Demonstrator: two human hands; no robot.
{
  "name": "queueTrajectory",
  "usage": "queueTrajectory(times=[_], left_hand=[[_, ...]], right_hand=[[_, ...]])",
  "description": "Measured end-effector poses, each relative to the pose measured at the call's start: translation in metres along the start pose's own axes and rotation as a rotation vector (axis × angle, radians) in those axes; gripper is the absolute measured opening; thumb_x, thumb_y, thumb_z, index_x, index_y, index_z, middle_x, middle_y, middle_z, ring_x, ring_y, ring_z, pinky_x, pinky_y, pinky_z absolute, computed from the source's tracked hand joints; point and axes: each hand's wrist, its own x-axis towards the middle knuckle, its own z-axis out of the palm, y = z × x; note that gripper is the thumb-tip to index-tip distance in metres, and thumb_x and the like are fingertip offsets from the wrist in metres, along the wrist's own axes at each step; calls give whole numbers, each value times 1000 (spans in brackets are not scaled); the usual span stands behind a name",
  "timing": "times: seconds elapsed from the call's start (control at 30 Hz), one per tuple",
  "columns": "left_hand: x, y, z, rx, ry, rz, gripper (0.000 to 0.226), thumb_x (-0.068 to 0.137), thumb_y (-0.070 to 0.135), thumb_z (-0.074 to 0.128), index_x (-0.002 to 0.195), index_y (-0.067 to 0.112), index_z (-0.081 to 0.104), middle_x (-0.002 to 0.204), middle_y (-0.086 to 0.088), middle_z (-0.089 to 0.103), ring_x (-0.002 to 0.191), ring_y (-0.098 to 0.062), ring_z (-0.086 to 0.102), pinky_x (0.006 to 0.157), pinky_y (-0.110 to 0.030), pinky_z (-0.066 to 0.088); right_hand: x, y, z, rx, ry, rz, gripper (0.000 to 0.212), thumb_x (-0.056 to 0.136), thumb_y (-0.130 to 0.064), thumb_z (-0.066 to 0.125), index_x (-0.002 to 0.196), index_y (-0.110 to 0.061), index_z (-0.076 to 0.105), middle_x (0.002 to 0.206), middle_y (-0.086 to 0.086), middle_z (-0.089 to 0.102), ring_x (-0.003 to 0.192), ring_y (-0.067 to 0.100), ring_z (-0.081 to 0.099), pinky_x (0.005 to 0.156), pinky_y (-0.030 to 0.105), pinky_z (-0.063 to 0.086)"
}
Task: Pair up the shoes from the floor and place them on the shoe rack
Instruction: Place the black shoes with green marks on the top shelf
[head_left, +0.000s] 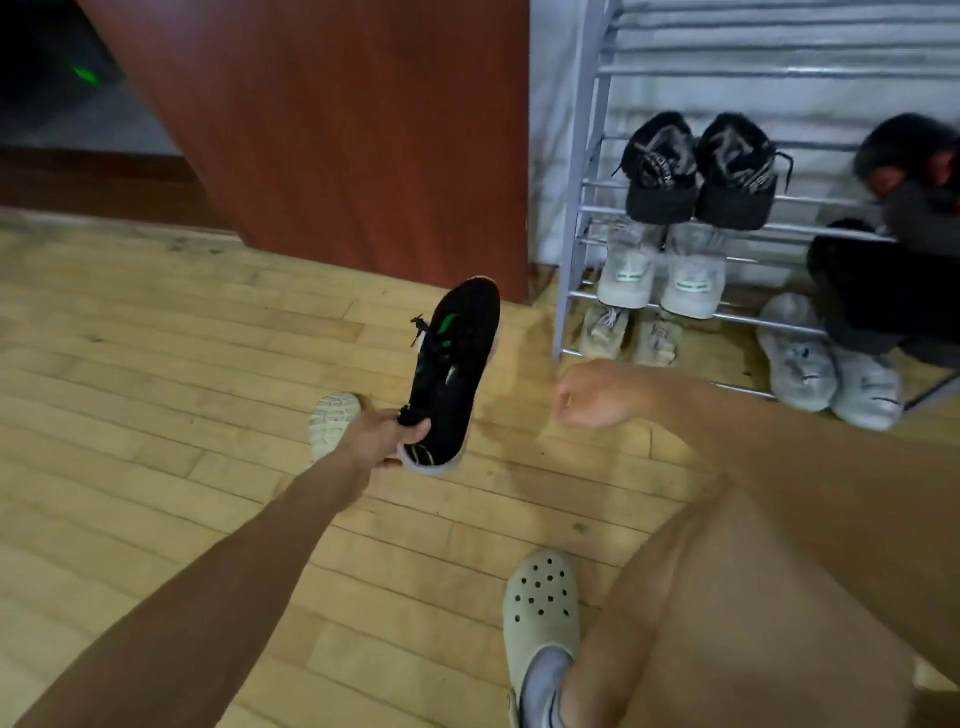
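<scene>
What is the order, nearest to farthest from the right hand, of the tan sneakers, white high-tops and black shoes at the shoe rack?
1. Tan sneakers, rack's bottom, just beyond the right hand.
2. White high-tops, the level above.
3. Black shoes, higher level still, farthest back.

Beige perforated clog (540, 608) — grey sock (543, 680) inside
</scene>
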Motion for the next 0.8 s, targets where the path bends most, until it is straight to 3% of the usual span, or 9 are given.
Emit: queueTrajectory(times=[0.07,0.17,0.23,0.4,0.5,0.63,0.73,0.8], left_hand=[[-24,31,-2,-16,-43,104,16,78,22,77,90,13,70,88,-8,68,83,-24,62,78,-40,50],[-63,80,10,-14,-88,252,22,81,19,73,102,12,69,86,-3,71,73,-16,65,63,-24,54],[-87,110,27,-14,-122,339,20,82,16,72,102,14,69,85,0,71,71,-13,66,54,-18,53],[-132,173,84,-17,-182,511,28,80,6,73,101,23,69,78,14,73,64,3,69,54,-15,54],[-153,200,132,33,-241,555,30,80,5,73,106,21,70,89,5,73,81,-10,69,67,-22,58],[-181,230,210,76,-348,594,35,81,2,71,111,20,66,92,5,69,78,-8,64,54,-13,53],[-198,241,276,163,-433,635,35,80,6,73,114,14,67,100,1,72,99,-18,67,87,-34,56],[-209,242,318,226,-505,625,29,84,13,69,112,16,67,106,-1,72,104,-20,66,95,-38,52]], right_hand=[[-27,-1,-10,67,40,-5,41,97,-31,47,121,-2,62,128,17,62,112,34,62,94,41,53],[-63,-1,-23,331,158,-29,51,96,-43,48,135,-10,51,132,6,53,105,23,61,83,31,57],[-84,2,-32,521,243,-48,53,95,-44,51,133,-8,50,126,6,53,104,23,60,85,33,56],[-144,32,-59,821,442,-163,26,92,-17,63,114,-4,59,91,10,65,83,24,62,92,49,53],[-180,71,-66,857,557,-130,18,84,-15,73,96,-7,62,86,9,66,81,23,63,88,48,54],[-226,140,-62,897,750,-29,28,83,-7,71,110,-1,64,86,5,69,87,23,69,84,37,58],[-259,196,-50,1069,768,40,21,87,-1,65,108,-5,65,86,8,69,72,19,66,70,29,60],[-282,230,-37,1157,774,115,23,89,2,61,112,0,64,89,11,68,70,19,65,74,32,59]])
